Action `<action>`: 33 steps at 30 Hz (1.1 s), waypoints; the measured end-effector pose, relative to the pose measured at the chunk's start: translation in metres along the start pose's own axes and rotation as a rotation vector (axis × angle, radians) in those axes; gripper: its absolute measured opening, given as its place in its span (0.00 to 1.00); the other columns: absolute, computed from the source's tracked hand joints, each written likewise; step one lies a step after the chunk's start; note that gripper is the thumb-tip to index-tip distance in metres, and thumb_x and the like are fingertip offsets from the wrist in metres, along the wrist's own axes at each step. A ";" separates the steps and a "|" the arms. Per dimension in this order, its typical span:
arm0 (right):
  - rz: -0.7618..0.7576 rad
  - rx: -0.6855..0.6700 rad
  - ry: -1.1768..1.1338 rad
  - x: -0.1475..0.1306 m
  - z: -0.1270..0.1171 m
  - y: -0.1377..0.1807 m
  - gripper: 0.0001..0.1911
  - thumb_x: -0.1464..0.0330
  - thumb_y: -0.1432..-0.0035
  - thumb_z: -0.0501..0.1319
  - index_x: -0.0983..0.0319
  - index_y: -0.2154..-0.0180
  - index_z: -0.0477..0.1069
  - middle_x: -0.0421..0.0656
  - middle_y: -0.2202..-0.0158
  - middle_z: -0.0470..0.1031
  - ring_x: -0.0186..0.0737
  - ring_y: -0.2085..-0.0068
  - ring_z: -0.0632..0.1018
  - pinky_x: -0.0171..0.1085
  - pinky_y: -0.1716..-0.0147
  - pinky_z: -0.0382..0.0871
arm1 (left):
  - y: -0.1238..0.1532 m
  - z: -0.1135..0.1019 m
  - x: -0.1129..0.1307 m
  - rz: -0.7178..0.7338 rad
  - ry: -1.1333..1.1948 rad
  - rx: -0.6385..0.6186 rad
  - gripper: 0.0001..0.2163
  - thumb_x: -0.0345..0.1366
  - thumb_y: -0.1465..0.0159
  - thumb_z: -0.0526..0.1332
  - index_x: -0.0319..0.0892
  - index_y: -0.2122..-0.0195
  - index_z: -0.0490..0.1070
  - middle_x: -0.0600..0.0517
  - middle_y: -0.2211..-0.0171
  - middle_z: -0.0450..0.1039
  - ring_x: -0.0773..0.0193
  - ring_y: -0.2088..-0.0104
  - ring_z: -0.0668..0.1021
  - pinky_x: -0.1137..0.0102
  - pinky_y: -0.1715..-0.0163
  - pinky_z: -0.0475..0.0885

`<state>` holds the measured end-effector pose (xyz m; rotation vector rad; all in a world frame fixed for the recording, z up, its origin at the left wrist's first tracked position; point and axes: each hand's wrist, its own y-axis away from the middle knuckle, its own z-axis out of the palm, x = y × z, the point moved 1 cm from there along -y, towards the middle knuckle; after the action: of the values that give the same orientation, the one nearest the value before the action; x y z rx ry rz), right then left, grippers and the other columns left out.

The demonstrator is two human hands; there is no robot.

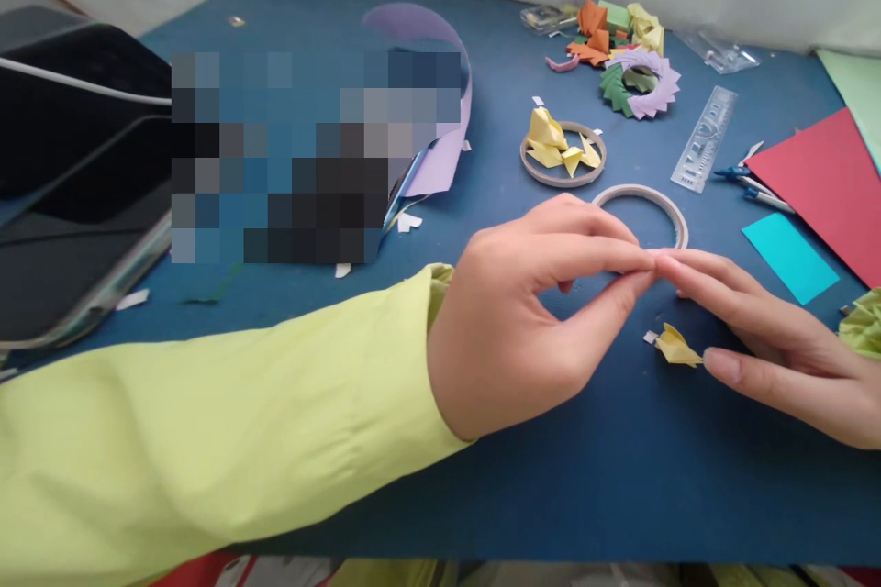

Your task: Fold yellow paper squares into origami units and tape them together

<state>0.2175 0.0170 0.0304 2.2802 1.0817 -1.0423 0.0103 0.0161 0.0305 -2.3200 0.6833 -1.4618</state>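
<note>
My left hand [543, 321] reaches in from the left in a yellow-green sleeve, its thumb and fingers pinched together. Whatever is in that pinch is too small or hidden to make out. The stretched fingertips of my right hand [785, 330] touch the left fingertips, while its thumb points apart from them. Just off that thumb lies a small yellow folded paper piece [677, 347] with a white scrap [650, 337] beside it. Behind the meeting fingertips rests a roll of tape [678, 218], partly covered by my left hand.
A thin ring [529, 167] surrounds yellow folded pieces [547, 130]. Farther back are a purple-and-green paper ring [664, 92], orange folded pieces [590, 44] and a clear ruler [706, 142]. Pens [767, 198], red paper [832, 183] and a turquoise sheet [790, 257] lie right; purple paper [440, 160] curls left.
</note>
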 end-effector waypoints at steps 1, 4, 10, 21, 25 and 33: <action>0.000 0.003 -0.004 0.000 0.000 0.000 0.30 0.68 0.35 0.49 0.43 0.37 0.42 0.27 0.33 0.42 0.39 0.33 0.43 0.37 0.36 0.47 | 0.000 0.000 0.000 -0.005 0.003 -0.007 0.05 0.25 0.42 0.62 0.39 0.70 0.76 0.49 0.70 0.76 0.64 0.68 0.76 0.70 0.72 0.71; 0.001 0.004 -0.003 0.000 0.000 0.000 0.30 0.68 0.35 0.50 0.44 0.36 0.42 0.27 0.33 0.42 0.38 0.33 0.44 0.37 0.36 0.47 | -0.001 0.000 0.000 -0.025 0.024 -0.025 0.04 0.25 0.42 0.62 0.39 0.71 0.75 0.49 0.70 0.76 0.64 0.69 0.76 0.69 0.72 0.72; -0.016 -0.013 0.038 -0.001 0.002 -0.001 0.31 0.69 0.35 0.50 0.45 0.36 0.38 0.28 0.33 0.40 0.36 0.33 0.43 0.34 0.36 0.45 | -0.001 0.000 -0.001 -0.035 0.014 -0.026 0.05 0.26 0.41 0.61 0.40 0.71 0.75 0.50 0.71 0.75 0.66 0.71 0.74 0.69 0.73 0.71; -0.010 0.022 0.024 0.000 0.003 -0.001 0.30 0.69 0.35 0.50 0.46 0.36 0.42 0.30 0.33 0.43 0.39 0.33 0.46 0.38 0.36 0.48 | -0.001 0.001 -0.002 -0.039 0.033 -0.028 0.05 0.25 0.43 0.62 0.40 0.70 0.77 0.50 0.69 0.76 0.65 0.70 0.75 0.70 0.71 0.71; -0.007 0.056 -0.010 0.000 0.001 -0.001 0.28 0.69 0.35 0.50 0.45 0.37 0.46 0.30 0.34 0.47 0.38 0.34 0.48 0.36 0.36 0.49 | -0.002 0.001 -0.001 -0.025 0.042 -0.031 0.06 0.24 0.43 0.62 0.41 0.71 0.77 0.51 0.70 0.76 0.65 0.69 0.76 0.71 0.71 0.71; 0.020 0.139 -0.187 0.003 0.000 0.001 0.22 0.67 0.35 0.51 0.45 0.41 0.58 0.31 0.38 0.57 0.39 0.35 0.54 0.37 0.37 0.53 | -0.002 -0.001 0.001 -0.008 0.026 -0.079 0.07 0.25 0.43 0.62 0.43 0.72 0.77 0.52 0.70 0.78 0.63 0.66 0.77 0.67 0.63 0.74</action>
<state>0.2193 0.0177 0.0285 2.2394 0.9359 -1.3301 0.0105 0.0176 0.0325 -2.3684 0.7524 -1.4970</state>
